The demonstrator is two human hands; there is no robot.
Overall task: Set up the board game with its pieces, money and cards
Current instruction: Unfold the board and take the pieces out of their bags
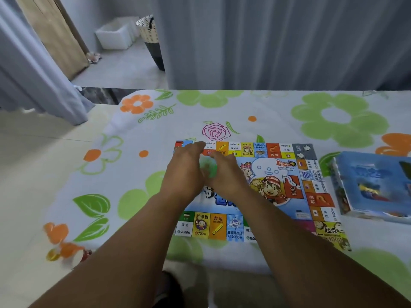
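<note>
Board (275,187) laid flat on the flowered sheet (222,110), near edge just short of the sheet's front edge. Left hand (185,172) and right hand (226,174) side by side over the board's left half, palms down, fingers loosely spread, gripping nothing as far as can be seen. Probably smoothing it flat. Best done by pressing outward from the middle toward the edges, keeping the corners down. Box (373,185) just beside the board on the right, likely holding pieces, money and cards.
</note>
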